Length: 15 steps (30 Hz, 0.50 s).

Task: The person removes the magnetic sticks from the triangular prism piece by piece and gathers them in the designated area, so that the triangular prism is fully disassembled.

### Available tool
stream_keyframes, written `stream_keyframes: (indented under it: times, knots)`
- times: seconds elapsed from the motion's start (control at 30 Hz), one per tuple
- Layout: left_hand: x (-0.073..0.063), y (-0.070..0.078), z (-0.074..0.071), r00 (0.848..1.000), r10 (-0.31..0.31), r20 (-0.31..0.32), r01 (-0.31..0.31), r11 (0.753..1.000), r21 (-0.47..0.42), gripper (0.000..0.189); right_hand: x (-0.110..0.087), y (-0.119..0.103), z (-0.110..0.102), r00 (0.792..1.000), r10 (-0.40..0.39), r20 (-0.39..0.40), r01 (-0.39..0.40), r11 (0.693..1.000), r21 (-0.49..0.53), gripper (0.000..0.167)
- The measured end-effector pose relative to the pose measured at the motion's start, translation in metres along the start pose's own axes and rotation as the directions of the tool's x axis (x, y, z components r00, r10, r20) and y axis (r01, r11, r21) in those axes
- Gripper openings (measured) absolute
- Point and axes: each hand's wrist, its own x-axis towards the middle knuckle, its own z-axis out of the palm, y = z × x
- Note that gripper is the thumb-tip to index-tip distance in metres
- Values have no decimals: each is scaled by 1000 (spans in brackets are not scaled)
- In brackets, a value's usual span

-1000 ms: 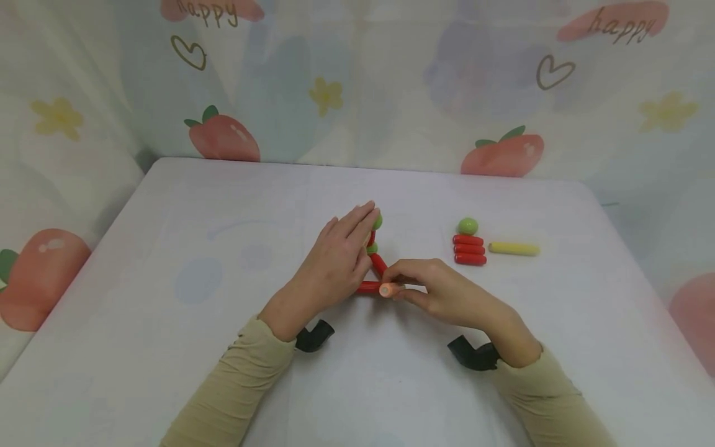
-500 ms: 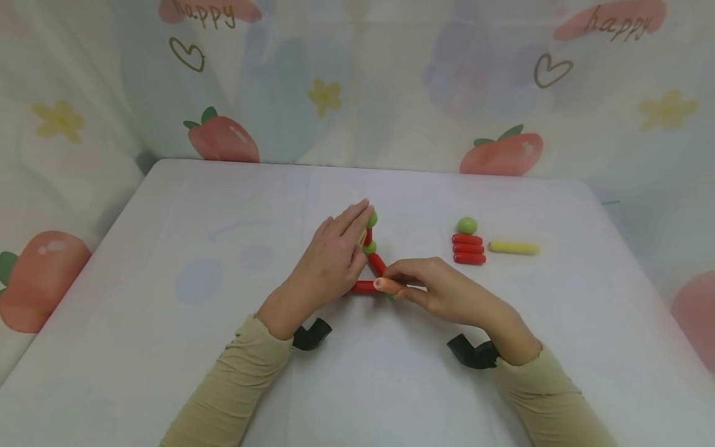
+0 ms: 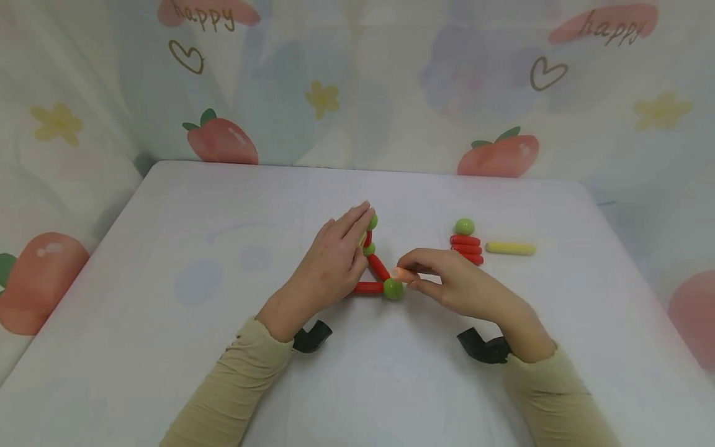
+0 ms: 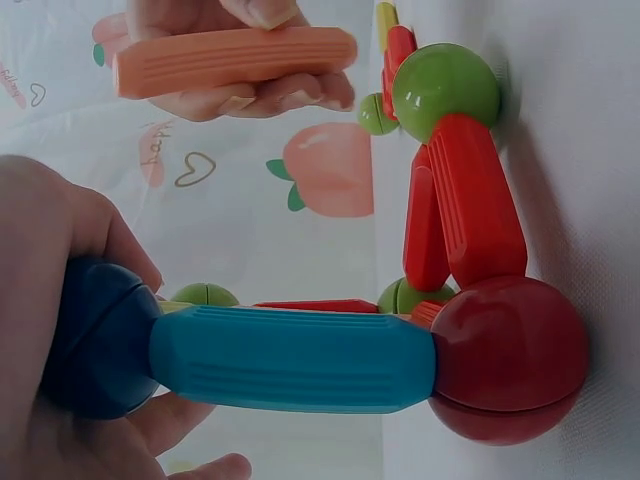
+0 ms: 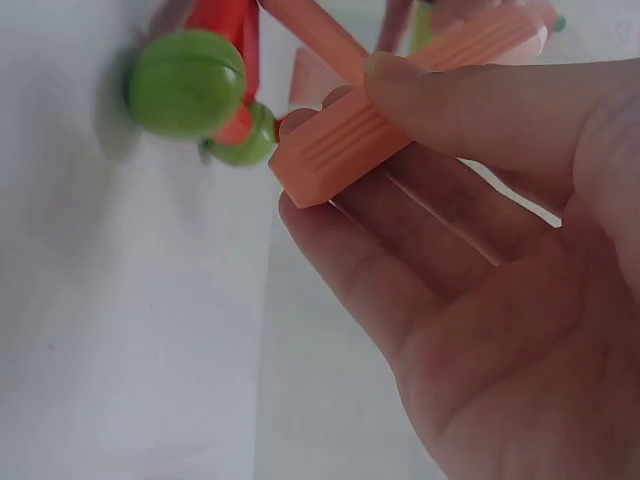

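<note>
My left hand (image 3: 332, 264) spreads over a frame of rods and balls, hiding part of it in the head view. From the left wrist, its thumb and fingers hold a dark blue ball (image 4: 95, 335) at one end of a teal rod (image 4: 295, 360). That rod's other end meets a dark red ball (image 4: 510, 360) low by the table. Red rods (image 3: 368, 288) run to a green ball (image 3: 393, 289) at the frame's front right corner. Just behind and right of this ball, my right hand (image 3: 463, 282) pinches a ridged orange rod (image 5: 345, 145) between thumb and fingers, raised above the table.
Right of the frame, several loose red rods (image 3: 466, 240) lie side by side with a green ball (image 3: 465, 226) behind them. A yellow rod (image 3: 511, 248) lies beside them. A printed curtain (image 3: 391, 93) hangs behind the white table (image 3: 251, 385).
My right hand has drawn back to the right with the orange rod, uncovering the green corner ball. The left hand stays nearly in place on the frame.
</note>
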Motion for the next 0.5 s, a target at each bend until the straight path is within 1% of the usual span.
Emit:
stream_keyframes:
  times: [0.13,0.23,0.37,0.5]
  knots:
    - [0,0,0,1000,-6,8,6,1000,6,61,-6,4,-12,996,45,-71,-48,998,-32,12]
    - [0,0,1,1000,2,2,-2,1000,3,61,-11,6,-20,990,79,-114,-86,995,-52,13]
    - [0,0,1,1000,16,-11,-16,1000,-4,61,-15,8,-29,981,98,-169,-113,990,-83,14]
    - [0,1,1,1000,14,-10,-14,1000,-6,61,-19,9,-35,972,77,-224,-102,989,-103,13]
